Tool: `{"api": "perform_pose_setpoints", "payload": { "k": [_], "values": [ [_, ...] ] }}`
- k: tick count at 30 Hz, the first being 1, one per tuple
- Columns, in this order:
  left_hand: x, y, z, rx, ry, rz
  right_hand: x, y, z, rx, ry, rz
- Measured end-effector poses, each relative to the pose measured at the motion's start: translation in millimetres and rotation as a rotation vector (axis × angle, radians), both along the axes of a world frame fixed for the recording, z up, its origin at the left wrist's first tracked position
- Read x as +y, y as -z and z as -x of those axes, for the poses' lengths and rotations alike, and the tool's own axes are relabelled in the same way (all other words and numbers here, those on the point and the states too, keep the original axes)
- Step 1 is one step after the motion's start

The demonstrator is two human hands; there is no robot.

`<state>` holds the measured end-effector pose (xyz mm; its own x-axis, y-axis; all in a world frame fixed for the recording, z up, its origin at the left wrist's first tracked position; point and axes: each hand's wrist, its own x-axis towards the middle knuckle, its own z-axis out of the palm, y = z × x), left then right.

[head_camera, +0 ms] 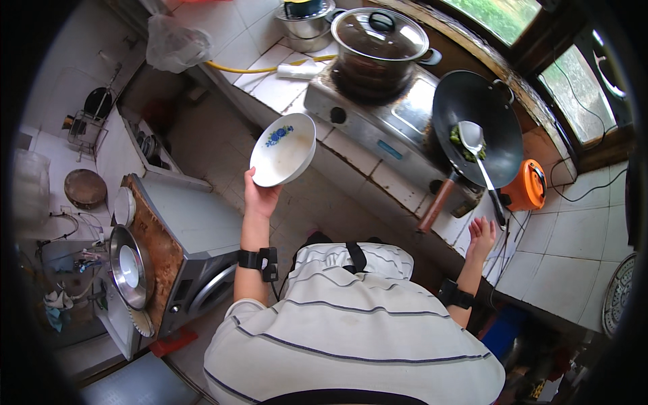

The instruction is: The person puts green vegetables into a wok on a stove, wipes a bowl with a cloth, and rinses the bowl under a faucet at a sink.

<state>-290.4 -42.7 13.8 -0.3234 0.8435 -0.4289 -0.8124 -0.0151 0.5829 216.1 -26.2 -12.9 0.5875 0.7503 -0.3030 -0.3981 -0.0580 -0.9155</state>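
Note:
My left hand point(262, 195) grips the near rim of a white bowl point(284, 152) with blue flowers painted inside; the bowl is tilted and held over the floor. My right hand point(481, 237) is raised with its fingers apart and holds nothing. It is just below the black handle of a metal spatula point(472, 135). The spatula's blade rests on green food point(455, 135) in a dark wok point(493, 109). The wok's wooden handle point(437, 204) points toward me, left of my right hand.
A lidded steel pot point(374, 71) stands on the left burner of the gas stove point(374, 136). An orange container point(526, 185) is beside the wok. A yellow hose point(243, 69) crosses the tiled counter. To my left, a steel basin point(147, 271) sits above a washing machine point(212, 288).

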Motion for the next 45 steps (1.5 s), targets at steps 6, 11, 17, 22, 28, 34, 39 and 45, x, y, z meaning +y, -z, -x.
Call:
{"api": "perform_pose_setpoints", "payload": {
  "k": [6,11,17,22,28,34,39,45],
  "values": [
    [-34,19,95,0.059,-0.125,0.083,-39,55,88,0.235,-0.387,0.415],
    [-49,25,148,0.166,-0.196,0.219,10,32,240,-0.395,-1.27,0.533],
    [-11,47,186,0.132,-0.172,0.236,118,7,376,-0.928,-1.515,0.128],
    [67,70,212,0.252,-0.062,0.291,227,4,481,-1.074,-1.369,-0.166],
    [172,89,241,0.27,0.076,0.308,383,53,567,-1.271,-1.214,-0.011],
    [245,121,263,0.344,0.215,0.238,449,103,585,-1.497,-1.274,0.211],
    [279,146,276,0.391,0.314,0.237,464,122,585,-1.669,-1.24,0.225],
    [305,159,291,0.386,0.466,0.186,472,123,582,-1.613,-1.235,0.38]
  ]
}}
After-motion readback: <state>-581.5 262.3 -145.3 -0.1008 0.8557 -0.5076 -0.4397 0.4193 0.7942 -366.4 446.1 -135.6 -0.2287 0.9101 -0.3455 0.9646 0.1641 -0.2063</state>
